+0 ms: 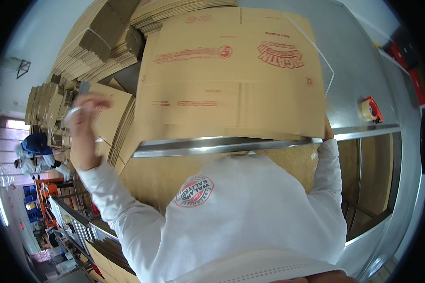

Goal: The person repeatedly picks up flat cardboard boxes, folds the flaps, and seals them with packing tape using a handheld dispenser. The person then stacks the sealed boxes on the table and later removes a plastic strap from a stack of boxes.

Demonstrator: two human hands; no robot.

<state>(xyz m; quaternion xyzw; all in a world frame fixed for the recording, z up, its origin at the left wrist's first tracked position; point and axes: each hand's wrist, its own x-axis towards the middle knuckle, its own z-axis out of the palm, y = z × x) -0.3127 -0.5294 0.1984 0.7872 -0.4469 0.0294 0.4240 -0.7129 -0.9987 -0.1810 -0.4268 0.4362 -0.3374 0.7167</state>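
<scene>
A large flattened cardboard box [193,113] with red print lies over the metal table in front of me, its near edge overhanging the steel rim. At its right near corner is my right hand [328,131], gripping the edge; most of its fingers are hidden by the board. My left hand [86,125] is raised to the left, apart from this box and above a bundle of folded cardboard boxes [115,115]. Motion smears its fingers, so I cannot make out whether they hold anything. A small grey patch [83,87] shows just beyond them.
Stacks of folded cardboard [87,45] rise at the far left. A red tape dispenser [373,111] with a tape roll sits on the metal table [363,70] at right. A loose white strap [333,70] lies beside the box. Another person [35,155] is in the left background.
</scene>
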